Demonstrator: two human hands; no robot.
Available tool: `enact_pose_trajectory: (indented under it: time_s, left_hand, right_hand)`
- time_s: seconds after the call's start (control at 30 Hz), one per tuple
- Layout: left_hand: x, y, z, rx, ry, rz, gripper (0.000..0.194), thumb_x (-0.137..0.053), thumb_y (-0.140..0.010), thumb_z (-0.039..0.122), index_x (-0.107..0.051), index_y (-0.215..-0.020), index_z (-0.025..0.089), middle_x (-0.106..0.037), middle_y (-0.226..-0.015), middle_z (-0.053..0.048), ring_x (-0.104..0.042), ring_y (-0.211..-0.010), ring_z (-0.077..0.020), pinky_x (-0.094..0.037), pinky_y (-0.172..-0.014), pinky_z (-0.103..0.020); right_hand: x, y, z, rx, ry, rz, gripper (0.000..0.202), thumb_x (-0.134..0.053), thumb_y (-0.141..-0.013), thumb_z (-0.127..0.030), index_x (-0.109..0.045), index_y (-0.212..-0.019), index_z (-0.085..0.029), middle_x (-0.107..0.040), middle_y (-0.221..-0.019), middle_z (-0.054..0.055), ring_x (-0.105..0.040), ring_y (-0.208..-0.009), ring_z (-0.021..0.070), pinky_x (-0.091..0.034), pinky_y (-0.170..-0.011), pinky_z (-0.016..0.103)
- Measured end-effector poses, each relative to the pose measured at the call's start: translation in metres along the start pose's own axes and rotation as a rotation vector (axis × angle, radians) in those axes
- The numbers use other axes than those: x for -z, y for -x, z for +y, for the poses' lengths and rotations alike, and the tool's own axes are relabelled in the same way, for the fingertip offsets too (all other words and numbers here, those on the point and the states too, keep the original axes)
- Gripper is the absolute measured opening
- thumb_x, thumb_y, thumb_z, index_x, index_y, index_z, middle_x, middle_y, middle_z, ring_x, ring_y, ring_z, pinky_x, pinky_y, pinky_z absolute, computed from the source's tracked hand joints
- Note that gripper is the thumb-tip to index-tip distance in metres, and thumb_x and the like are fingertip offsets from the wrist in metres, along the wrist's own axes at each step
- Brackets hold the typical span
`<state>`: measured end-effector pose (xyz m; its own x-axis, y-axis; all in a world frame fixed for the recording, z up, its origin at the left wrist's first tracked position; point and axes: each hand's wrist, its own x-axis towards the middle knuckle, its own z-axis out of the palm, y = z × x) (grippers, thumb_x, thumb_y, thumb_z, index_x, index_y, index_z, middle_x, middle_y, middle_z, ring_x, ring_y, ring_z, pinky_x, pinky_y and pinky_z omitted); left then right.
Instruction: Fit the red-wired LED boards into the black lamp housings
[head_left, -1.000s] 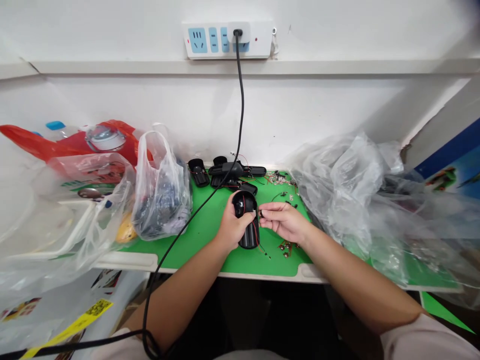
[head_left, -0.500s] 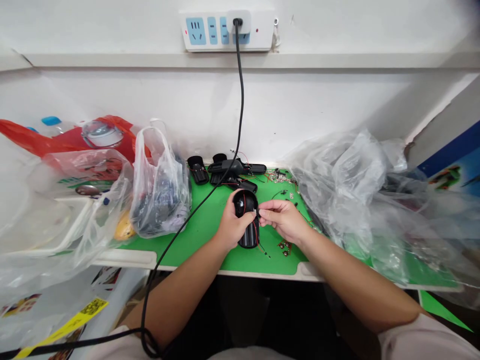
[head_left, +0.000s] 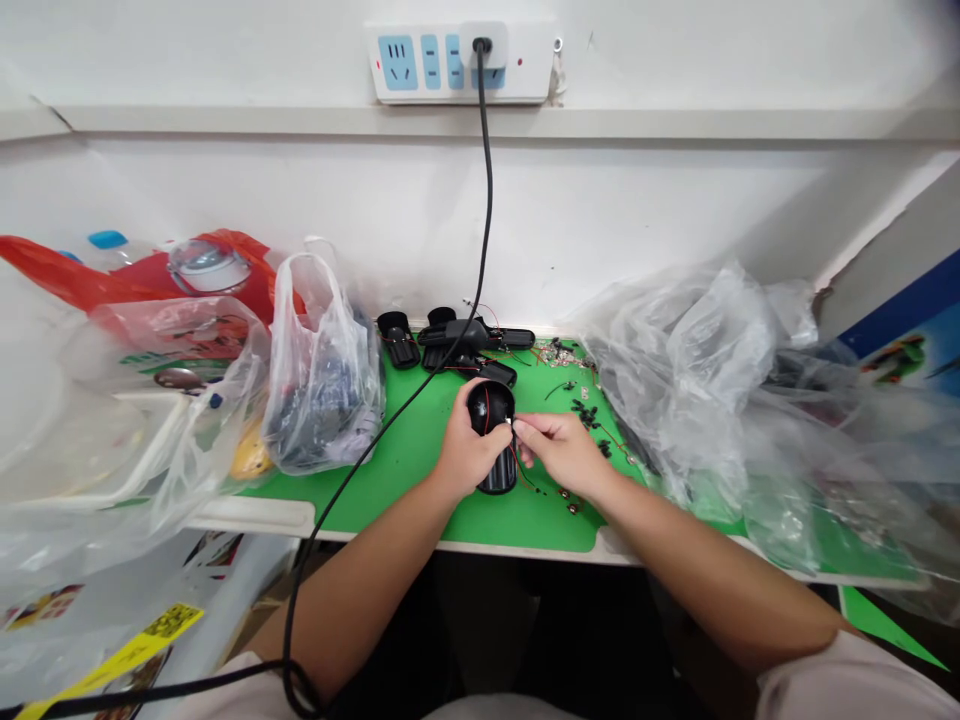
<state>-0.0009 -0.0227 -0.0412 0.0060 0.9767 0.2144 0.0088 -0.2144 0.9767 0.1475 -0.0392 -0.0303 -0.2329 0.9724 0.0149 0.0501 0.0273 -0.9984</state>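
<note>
A glossy black plastic housing (head_left: 492,402), round at the top with a ribbed lower part, is held over the green mat by my left hand (head_left: 466,447). My left thumb presses on its inner edge, beside a small pale part. Thin red and black wires (head_left: 528,478) run out of the housing on its right side. My right hand (head_left: 556,449) is at the housing's right rim, thumb and forefinger pinched together; what lies between them is too small to make out. Small metal parts with wires (head_left: 571,503) lie just below my right hand.
More black housings (head_left: 399,340) lie at the back of the green mat (head_left: 420,505). Small black parts (head_left: 586,413) and metal bits (head_left: 559,352) lie to the right. A black cable (head_left: 397,412) hangs across the mat. Plastic bags (head_left: 324,370) stand left, and clear bags (head_left: 712,370) right.
My right hand has shifted slightly down and left and turned, its fingers still pinched at the housing's rim. More small black parts show beyond it. My left hand keeps its hold.
</note>
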Motion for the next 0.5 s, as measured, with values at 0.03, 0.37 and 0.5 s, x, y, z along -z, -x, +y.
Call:
enact_pose_trajectory:
  time_s: [0.03, 0.37, 0.5]
  left_hand:
    - [0.000, 0.000, 0.000, -0.011, -0.008, 0.013, 0.059, -0.062, -0.064, 0.011, -0.047, -0.120, 0.022, -0.058, -0.096, -0.001, -0.058, -0.079, -0.0143, -0.050, -0.074, -0.030]
    - [-0.004, 0.003, 0.001, -0.057, -0.031, 0.105, 0.054, -0.062, -0.064, 0.012, -0.048, -0.116, 0.021, -0.057, -0.095, -0.001, -0.057, -0.080, -0.0142, -0.049, -0.076, -0.029]
    - [-0.008, 0.006, 0.004, -0.072, -0.090, 0.137, 0.052, -0.061, -0.065, 0.012, -0.049, -0.115, 0.020, -0.056, -0.094, -0.001, -0.056, -0.078, -0.0138, -0.049, -0.075, -0.029]
  right_hand:
    - [-0.003, 0.002, 0.000, 0.090, 0.123, 0.010, 0.033, -0.056, -0.087, -0.042, -0.065, -0.069, -0.016, -0.052, -0.056, -0.002, -0.049, -0.052, 0.0108, -0.042, -0.053, 0.026]
    - [-0.025, 0.014, 0.010, 0.461, 0.483, 0.190, 0.024, -0.042, -0.094, -0.022, -0.063, -0.104, -0.018, -0.057, -0.079, 0.006, -0.056, -0.071, 0.0178, -0.048, -0.067, 0.031]
    - [-0.026, 0.015, 0.014, 0.548, 0.606, 0.245, 0.029, -0.038, -0.093, -0.017, -0.058, -0.114, -0.015, -0.060, -0.082, 0.009, -0.058, -0.074, 0.0210, -0.051, -0.069, 0.035]
